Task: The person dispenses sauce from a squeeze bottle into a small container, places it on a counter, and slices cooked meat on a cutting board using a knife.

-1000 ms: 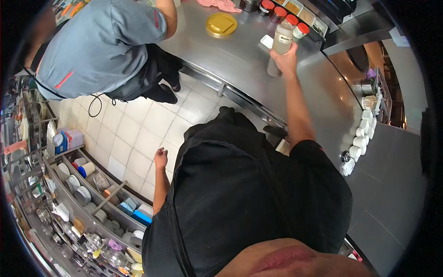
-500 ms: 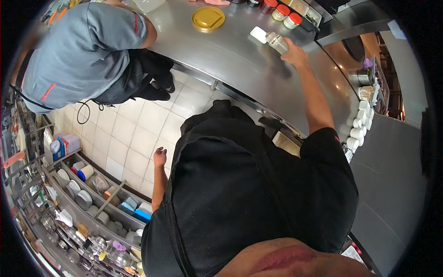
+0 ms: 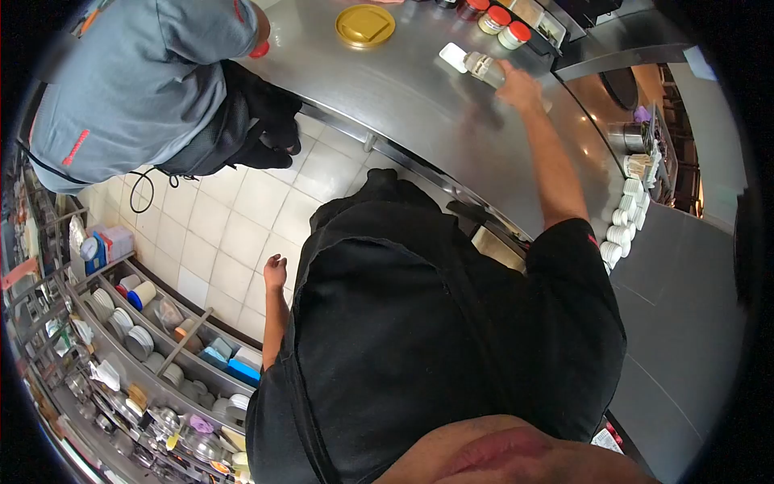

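My right hand is wrapped round a clear bottle with a pale label. The bottle is tipped well over to the left above the steel counter, its top end beside a small white dish. Whether anything flows from it cannot be seen. Down at my side, over the tiled floor, hangs my left hand, loosely curled with fingers slightly apart and nothing in it.
A yellow round lid or plate lies on the counter. Red-lidded jars stand behind the bottle. A person in grey is at the left. White stacked dishes line the right edge; shelves with crockery are at lower left.
The bottle, upright a second ago, has been tipped leftward beside the white dish, still in my right hand. My left hand has barely moved. The other person has shifted left.
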Demonstrator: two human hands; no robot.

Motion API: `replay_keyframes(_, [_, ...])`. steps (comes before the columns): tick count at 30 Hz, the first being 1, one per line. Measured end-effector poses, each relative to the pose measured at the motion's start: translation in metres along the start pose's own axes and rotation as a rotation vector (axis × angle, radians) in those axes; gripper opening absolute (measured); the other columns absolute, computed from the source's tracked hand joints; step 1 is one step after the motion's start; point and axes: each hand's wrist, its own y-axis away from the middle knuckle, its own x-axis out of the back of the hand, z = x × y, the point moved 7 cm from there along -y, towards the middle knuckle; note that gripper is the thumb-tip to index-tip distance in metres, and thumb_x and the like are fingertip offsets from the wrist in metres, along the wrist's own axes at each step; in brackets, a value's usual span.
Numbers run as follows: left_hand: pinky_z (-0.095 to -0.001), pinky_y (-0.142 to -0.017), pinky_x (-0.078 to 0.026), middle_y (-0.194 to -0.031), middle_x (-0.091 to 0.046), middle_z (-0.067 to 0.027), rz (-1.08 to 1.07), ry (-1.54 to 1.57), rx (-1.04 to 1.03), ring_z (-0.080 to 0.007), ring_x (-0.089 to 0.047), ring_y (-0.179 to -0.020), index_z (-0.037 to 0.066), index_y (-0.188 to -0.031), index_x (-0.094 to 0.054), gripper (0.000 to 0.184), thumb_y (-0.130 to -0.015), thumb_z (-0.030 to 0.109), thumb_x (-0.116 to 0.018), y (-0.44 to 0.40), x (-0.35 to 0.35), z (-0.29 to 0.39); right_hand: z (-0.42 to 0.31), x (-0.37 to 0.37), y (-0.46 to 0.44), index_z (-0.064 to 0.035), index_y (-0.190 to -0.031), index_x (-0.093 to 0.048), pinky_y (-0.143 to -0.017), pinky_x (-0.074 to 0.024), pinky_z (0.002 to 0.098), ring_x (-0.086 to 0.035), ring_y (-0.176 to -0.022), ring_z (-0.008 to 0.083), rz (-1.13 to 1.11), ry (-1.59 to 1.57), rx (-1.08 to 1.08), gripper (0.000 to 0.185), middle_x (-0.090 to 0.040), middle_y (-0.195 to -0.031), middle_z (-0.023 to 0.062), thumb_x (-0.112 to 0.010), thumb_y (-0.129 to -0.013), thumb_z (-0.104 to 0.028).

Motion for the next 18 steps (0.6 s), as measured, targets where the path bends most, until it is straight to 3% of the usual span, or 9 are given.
replay_keyframes(2, [-0.0284, -0.081, -0.051, -0.097, -0.073, -0.0100, -0.001, -0.108, -0.008, -0.0148, -0.064, -0.089, -0.004, -0.122, -0.065, 0.034, -0.093, 0.012, -0.073, 0.010, 0.004, 0.017, -0.001, 0.003, -0.003, -0.0344, -0.147, -0.050, -0.104, -0.0455, 0.0572, -0.065, -0.122, 0.0344, 0.019, 0.081, 0.002, 0.074, -0.068, -0.128, 0.0146, -0.072, -0.078, -0.021])
replay_keyframes(7, [-0.0279, -0.078, -0.050, -0.093, -0.070, -0.0071, 0.006, 0.056, 0.014, -0.0134, -0.062, -0.084, -0.003, -0.124, -0.065, 0.035, -0.093, 0.012, -0.073, -0.013, 0.004, -0.022, -0.019, 0.037, 0.008, -0.0324, -0.142, -0.055, -0.103, -0.0434, 0.0574, -0.065, -0.122, 0.0356, 0.012, 0.194, 0.039, 0.062, -0.069, -0.127, 0.0140, -0.065, -0.084, -0.016])
replay_keyframes(18, [-0.0287, -0.080, -0.050, -0.096, -0.071, -0.0077, 0.008, 0.042, 0.039, -0.0139, -0.063, -0.087, -0.004, -0.124, -0.064, 0.036, -0.093, 0.011, -0.073, -0.017, 0.003, -0.029, -0.026, 0.044, 0.007, -0.0315, -0.141, -0.056, -0.102, -0.0427, 0.0560, -0.065, -0.123, 0.0342, 0.010, 0.263, 0.033, 0.058, -0.069, -0.128, 0.0125, -0.065, -0.086, -0.015])
